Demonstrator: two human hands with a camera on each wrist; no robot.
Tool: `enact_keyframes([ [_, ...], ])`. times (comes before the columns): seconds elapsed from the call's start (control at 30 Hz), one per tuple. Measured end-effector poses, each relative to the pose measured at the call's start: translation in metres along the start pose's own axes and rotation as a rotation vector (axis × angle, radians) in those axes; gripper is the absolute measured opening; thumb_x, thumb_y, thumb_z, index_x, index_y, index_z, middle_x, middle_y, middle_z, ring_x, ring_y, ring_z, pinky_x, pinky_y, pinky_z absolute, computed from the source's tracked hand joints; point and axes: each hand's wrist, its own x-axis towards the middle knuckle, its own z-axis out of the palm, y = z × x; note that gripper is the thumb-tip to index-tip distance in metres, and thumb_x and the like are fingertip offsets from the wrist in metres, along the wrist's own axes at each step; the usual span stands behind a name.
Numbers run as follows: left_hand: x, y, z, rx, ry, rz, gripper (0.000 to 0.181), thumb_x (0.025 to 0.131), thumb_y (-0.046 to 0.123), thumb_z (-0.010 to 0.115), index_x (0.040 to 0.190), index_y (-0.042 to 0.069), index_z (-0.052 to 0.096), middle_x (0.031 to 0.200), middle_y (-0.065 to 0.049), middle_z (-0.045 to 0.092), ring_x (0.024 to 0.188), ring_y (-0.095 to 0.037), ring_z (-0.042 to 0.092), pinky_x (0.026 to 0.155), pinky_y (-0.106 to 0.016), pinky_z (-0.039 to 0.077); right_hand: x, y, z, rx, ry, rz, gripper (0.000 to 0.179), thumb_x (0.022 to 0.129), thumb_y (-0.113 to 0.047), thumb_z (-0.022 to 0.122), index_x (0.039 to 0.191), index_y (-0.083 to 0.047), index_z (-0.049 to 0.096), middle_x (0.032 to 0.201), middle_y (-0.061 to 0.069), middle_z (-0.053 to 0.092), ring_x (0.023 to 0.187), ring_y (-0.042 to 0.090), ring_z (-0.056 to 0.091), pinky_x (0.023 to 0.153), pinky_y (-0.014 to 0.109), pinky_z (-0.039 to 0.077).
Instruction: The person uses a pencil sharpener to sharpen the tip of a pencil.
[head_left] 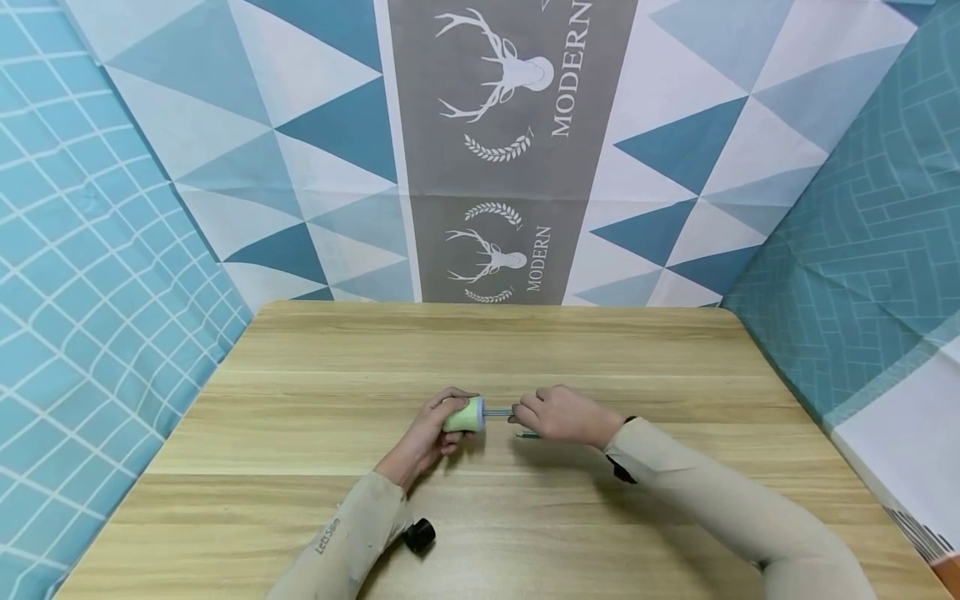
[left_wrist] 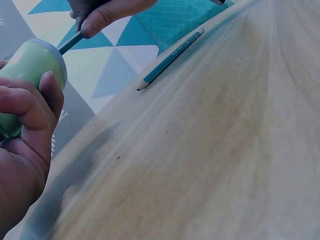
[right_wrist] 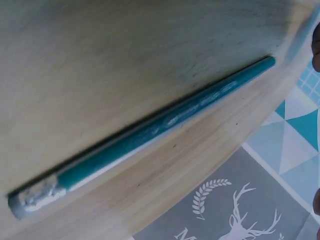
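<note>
A person sits at a light wooden tabletop [head_left: 315, 400] with both hands brought together near its middle. The left hand [head_left: 427, 433] has its fingers and thumb curled round a small pale-green sharpener [head_left: 463, 415], a rounded barrel with a grey-blue face, held on its side just above the wood. The wrist view shows the fingers [left_wrist: 30, 107] wrapped over the green body. The right hand [head_left: 561, 415] pinches a dark pencil [head_left: 498, 411] between fingertips and thumb, and the pencil's end sits at the sharpener's face, running level between the 2 hands. A 2nd pencil, the teal pencil [right_wrist: 165, 127], lies flat on the tabletop just below the right hand, its metal-capped eraser end at one tip; it touches neither hand. Both forearms wear beige sleeves [head_left: 712, 500]. A small black cap [head_left: 421, 534] rests on the wood beside the left sleeve, near the front edge. Behind the tabletop hangs a backdrop of blue and white triangles with a grey deer panel [head_left: 510, 150].
</note>
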Motion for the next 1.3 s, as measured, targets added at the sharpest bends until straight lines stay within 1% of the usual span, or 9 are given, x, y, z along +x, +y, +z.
enact_keyframes([
  [0.13,0.0,0.0,0.0,-0.005,0.0,-0.003,0.019,0.1,0.023,0.053,0.113,0.015,0.064,0.071,-0.01,0.062,0.046,-0.007,0.043,0.04,-0.018,0.033,0.001,0.001,0.002,0.152,-0.009,0.058,0.031,0.109,-0.022,0.038,0.085,-0.008,0.053,0.069,-0.003,0.048,0.048,0.005,0.044,0.044,0.018,0.04],
  [0.17,0.0,0.0,-0.001,-0.006,0.0,-0.004,0.019,0.1,0.023,0.053,0.112,0.015,0.065,0.071,-0.01,0.062,0.046,-0.007,0.043,0.04,-0.018,0.033,0.001,0.001,0.002,0.204,-0.014,0.074,0.029,0.108,-0.022,0.044,0.083,-0.009,0.052,0.067,-0.004,0.048,0.048,0.004,0.044,0.044,0.018,0.04],
  [0.27,0.0,0.0,-0.001,-0.007,-0.002,-0.001,0.019,0.1,0.022,0.053,0.112,0.015,0.065,0.071,-0.011,0.062,0.046,-0.007,0.044,0.039,-0.018,0.034,0.003,0.003,0.001,0.402,-0.064,0.153,0.024,0.102,-0.019,0.059,0.081,-0.01,0.049,0.064,-0.006,0.047,0.048,0.002,0.041,0.044,0.017,0.037],
  [0.37,0.0,0.001,-0.001,0.001,-0.003,0.002,0.02,0.099,0.022,0.053,0.113,0.014,0.065,0.072,-0.011,0.061,0.046,-0.007,0.044,0.04,-0.019,0.034,0.006,0.006,-0.002,0.641,-0.132,0.265,0.025,0.096,-0.014,0.067,0.08,-0.012,0.048,0.062,-0.009,0.047,0.05,-0.001,0.037,0.046,0.014,0.035],
  [0.5,0.0,0.003,0.0,0.013,0.0,0.001,0.022,0.099,0.023,0.053,0.115,0.013,0.064,0.072,-0.012,0.061,0.046,-0.008,0.045,0.04,-0.019,0.034,0.009,0.011,-0.006,0.917,-0.208,0.406,0.024,0.097,-0.011,0.064,0.079,-0.013,0.049,0.064,-0.011,0.05,0.053,-0.005,0.036,0.049,0.013,0.035],
  [0.6,0.0,0.004,0.001,0.015,0.007,-0.004,0.022,0.099,0.023,0.052,0.115,0.013,0.064,0.072,-0.012,0.061,0.046,-0.008,0.044,0.04,-0.019,0.034,0.012,0.016,-0.007,1.068,-0.254,0.476,0.023,0.099,-0.012,0.061,0.078,-0.013,0.052,0.064,-0.011,0.048,0.054,-0.005,0.035,0.051,0.016,0.037],
  [0.87,-0.001,0.004,0.002,0.014,0.004,-0.009,0.021,0.099,0.022,0.052,0.113,0.014,0.065,0.073,-0.011,0.061,0.046,-0.007,0.042,0.039,-0.019,0.033,0.013,0.023,-0.005,1.386,-0.394,0.721,0.03,0.099,-0.015,0.062,0.072,-0.012,0.05,0.063,-0.01,0.04,0.054,0.004,0.035,0.056,0.023,0.036],
  [1.13,0.0,0.003,0.001,0.016,-0.008,-0.005,0.02,0.099,0.023,0.052,0.112,0.014,0.065,0.075,-0.011,0.06,0.046,-0.006,0.042,0.039,-0.018,0.034,0.011,0.026,-0.003,1.627,-0.541,0.931,0.031,0.101,-0.02,0.059,0.074,-0.007,0.051,0.052,-0.006,0.036,0.037,0.008,0.028,0.037,0.024,0.027],
  [1.3,-0.001,0.003,0.001,0.022,-0.008,-0.01,0.022,0.099,0.023,0.052,0.114,0.014,0.065,0.076,-0.011,0.06,0.046,-0.006,0.043,0.039,-0.018,0.034,0.011,0.027,0.0,1.72,-0.577,1.02,0.033,0.1,-0.021,0.06,0.074,-0.004,0.052,0.054,-0.004,0.037,0.039,0.009,0.029,0.036,0.024,0.029],
])
